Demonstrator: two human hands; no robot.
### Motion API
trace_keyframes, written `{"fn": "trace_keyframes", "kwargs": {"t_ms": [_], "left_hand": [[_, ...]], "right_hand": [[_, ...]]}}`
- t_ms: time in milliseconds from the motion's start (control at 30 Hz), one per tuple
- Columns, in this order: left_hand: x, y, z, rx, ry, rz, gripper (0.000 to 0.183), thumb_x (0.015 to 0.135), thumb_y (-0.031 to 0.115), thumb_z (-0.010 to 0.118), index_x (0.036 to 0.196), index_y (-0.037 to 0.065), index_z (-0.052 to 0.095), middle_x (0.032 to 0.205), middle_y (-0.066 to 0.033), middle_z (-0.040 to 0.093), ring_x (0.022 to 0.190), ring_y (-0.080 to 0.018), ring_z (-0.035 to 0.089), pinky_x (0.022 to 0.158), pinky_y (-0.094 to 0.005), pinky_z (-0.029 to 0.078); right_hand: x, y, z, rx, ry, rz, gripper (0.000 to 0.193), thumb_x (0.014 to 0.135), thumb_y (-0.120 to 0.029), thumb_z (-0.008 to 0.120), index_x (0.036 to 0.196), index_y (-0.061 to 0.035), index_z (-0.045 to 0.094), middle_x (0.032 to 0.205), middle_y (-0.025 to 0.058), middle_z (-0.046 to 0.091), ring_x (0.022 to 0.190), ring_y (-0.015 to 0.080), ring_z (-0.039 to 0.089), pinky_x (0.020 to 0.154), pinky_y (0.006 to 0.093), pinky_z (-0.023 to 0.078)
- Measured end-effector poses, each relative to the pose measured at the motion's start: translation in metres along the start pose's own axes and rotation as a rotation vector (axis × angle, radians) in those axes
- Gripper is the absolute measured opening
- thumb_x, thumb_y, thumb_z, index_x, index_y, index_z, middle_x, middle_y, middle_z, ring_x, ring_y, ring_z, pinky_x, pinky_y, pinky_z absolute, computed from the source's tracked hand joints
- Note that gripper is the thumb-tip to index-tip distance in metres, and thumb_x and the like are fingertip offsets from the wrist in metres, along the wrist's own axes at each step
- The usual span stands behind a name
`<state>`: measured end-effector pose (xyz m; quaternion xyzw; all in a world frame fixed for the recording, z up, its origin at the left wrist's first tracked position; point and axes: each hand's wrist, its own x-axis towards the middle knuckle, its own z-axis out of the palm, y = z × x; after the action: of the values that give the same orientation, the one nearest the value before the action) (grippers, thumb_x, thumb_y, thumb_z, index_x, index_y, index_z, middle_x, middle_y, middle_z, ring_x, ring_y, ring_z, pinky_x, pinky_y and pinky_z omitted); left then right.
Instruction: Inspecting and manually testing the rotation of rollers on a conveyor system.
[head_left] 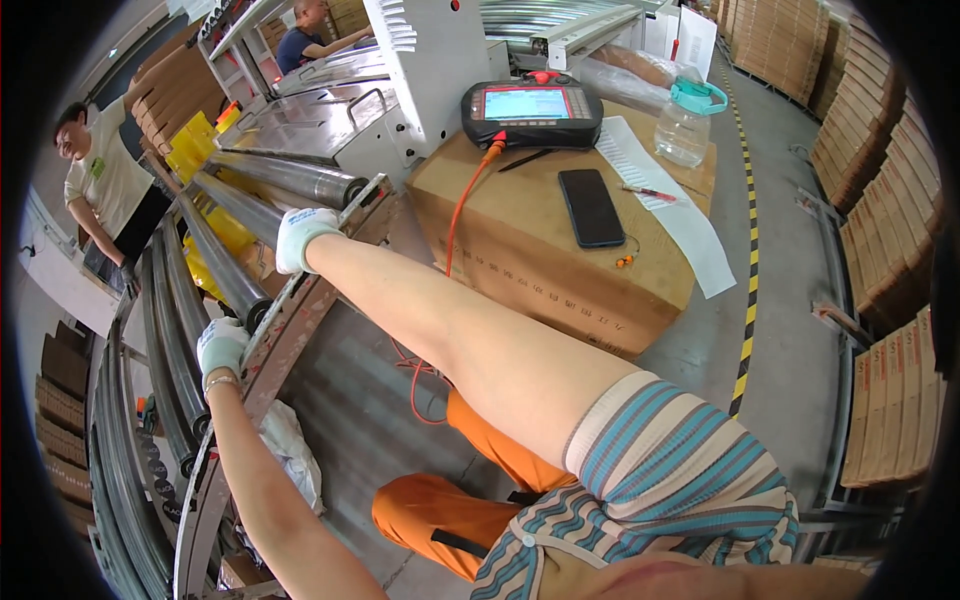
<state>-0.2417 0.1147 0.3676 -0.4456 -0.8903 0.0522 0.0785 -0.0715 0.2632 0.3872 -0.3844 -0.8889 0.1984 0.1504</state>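
My right hand, in a white work glove, is bent over the near side of a roller conveyor, at the end of a grey metal roller. Lower and to the left, my left hand, gloved the same way, curls over the same side, by another roller's end. Between the two hands a bare roller ends at the scuffed metal side rail. Both sets of fingers look closed on the conveyor; whether they grip roller or rail is partly hidden by the gloves.
A cardboard box on my right bears a handheld control panel with an orange cable, a phone, paper and a water bottle. A co-worker stands across the conveyor; another person is farther back. Cardboard stacks line the right.
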Motion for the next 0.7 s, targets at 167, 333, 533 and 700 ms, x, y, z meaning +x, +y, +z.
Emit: {"fn": "trace_keyframes", "kwargs": {"t_ms": [167,333,533,700], "left_hand": [[-0.0062,0.0041,-0.0029,0.007,0.030,0.012,0.028,0.076,0.023,0.056,0.094,0.011,0.074,0.100,-0.0155,0.069,0.095,-0.0338,0.066,0.084,-0.0417,0.052],[-0.0078,0.0052,-0.0050,-0.004,0.041,0.000,0.028,0.076,0.022,0.057,0.093,0.010,0.074,0.100,-0.0157,0.069,0.095,-0.0341,0.066,0.084,-0.0419,0.051],[-0.0029,0.0029,-0.0021,0.028,0.016,0.014,0.028,0.077,0.023,0.056,0.095,0.011,0.074,0.102,-0.0150,0.069,0.096,-0.0337,0.066,0.085,-0.0415,0.051],[-0.0015,0.0012,-0.0016,-0.016,0.013,-0.006,0.028,0.077,0.024,0.057,0.096,0.012,0.074,0.101,-0.0143,0.070,0.096,-0.0334,0.066,0.084,-0.0411,0.051]], "right_hand": [[0.0023,0.0022,0.0011,0.003,-0.043,-0.015,0.050,0.073,-0.030,0.069,0.114,-0.0021,0.065,0.114,0.0156,0.068,0.106,0.0279,0.066,0.088,0.0388,0.051],[0.0018,0.0022,0.0014,0.002,-0.036,-0.024,0.049,0.072,-0.028,0.069,0.113,-0.0020,0.066,0.112,0.0158,0.068,0.104,0.0282,0.067,0.087,0.0394,0.052],[0.0021,0.0028,0.0038,0.009,0.008,-0.024,0.054,0.072,-0.030,0.071,0.117,-0.0013,0.064,0.115,0.0158,0.067,0.105,0.0281,0.066,0.087,0.0394,0.051],[0.0035,0.0014,0.0004,-0.028,-0.065,0.007,0.049,0.081,-0.034,0.065,0.122,-0.0074,0.064,0.125,0.0121,0.062,0.113,0.0248,0.063,0.089,0.0384,0.049]]}}
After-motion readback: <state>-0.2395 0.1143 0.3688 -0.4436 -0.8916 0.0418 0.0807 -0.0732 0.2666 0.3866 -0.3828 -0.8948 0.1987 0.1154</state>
